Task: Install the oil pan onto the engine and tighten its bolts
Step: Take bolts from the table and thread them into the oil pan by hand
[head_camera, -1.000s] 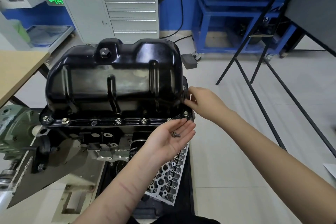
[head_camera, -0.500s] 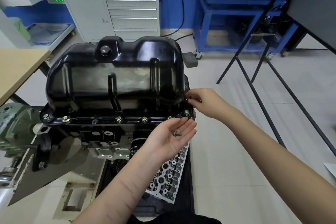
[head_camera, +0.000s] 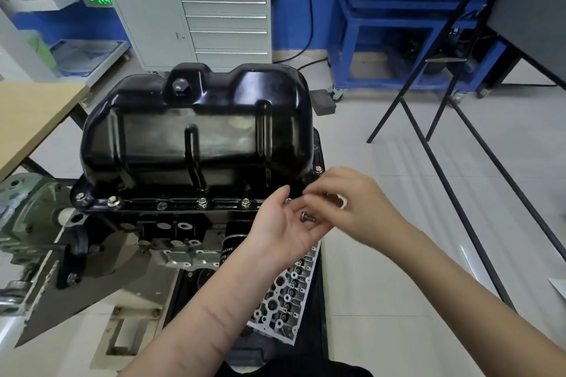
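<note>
steel bolt (head_camera: 307,217), small and bright, lies loose in the upturned palm of the left hand (head_camera: 286,223); the fingers of that hand are relaxed and nearly straight, forming a shallow tray and gripping nothing. right hand (head_camera: 349,208) is over the left palm with its fingertips (head_camera: 309,197) drawn together just above the bolt; motion blur hides the tips, so it cannot be told whether they already pinch a bolt.

handling of the bolt: light, rigid, smooth, and round enough to roll off a tilted palm. take it by the flanged head between thumb and forefinger, shank pointing away, and keep the left palm level.

oil pan (head_camera: 196,138), glossy black pressed metal, sits on the engine (head_camera: 171,229) directly beyond both hands, its flange (head_camera: 183,204) resting on the block. several bolts (head_camera: 202,201) are already set along the near flange edge, and another (head_camera: 318,169) shows at the right-hand corner. at least one hole on the near edge appears unfilled.

handling of the pan: stiff, moderately heavy, slick painted surface; a thin flange that could bend if levered. steady it by the side walls or flange, not by the drain plug (head_camera: 181,85) on top.

cylinder head (head_camera: 284,294), bare aluminium, lies below the forearms; a dropped bolt could lodge in its ports.
</note>
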Demonstrator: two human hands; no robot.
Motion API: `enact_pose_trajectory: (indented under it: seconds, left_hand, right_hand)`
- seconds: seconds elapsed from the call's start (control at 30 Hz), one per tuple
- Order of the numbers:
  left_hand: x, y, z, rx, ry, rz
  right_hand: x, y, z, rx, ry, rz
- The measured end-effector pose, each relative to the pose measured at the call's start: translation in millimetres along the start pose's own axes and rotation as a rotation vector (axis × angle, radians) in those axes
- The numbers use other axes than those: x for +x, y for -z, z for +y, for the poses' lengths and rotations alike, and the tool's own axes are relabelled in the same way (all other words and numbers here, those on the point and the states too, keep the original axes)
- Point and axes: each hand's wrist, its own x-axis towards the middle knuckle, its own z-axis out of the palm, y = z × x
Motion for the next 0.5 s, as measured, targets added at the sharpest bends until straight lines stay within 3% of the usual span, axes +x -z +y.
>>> enact_pose_trajectory:
  seconds: [0.07,0.3,0.4,0.5]
  left_hand:
    - [-1,-7,2,0.005,0.01,-0.046]
    - [1,-14,3,0.043,0.073,-0.044]
    - [1,-14,5,0.043,0.035,-0.017]
    - [1,-14,8,0.065,0.006,0.026]
  right_hand:
    - [-6,0,-5,-0.089,0.036,-0.126]
    - [-8,12,1,-0.119,0.047,-0.206]
    - [-5,18,1,0.038,-0.015,-0.149]
    - [3,24,6,0.388,-0.165,0.071]
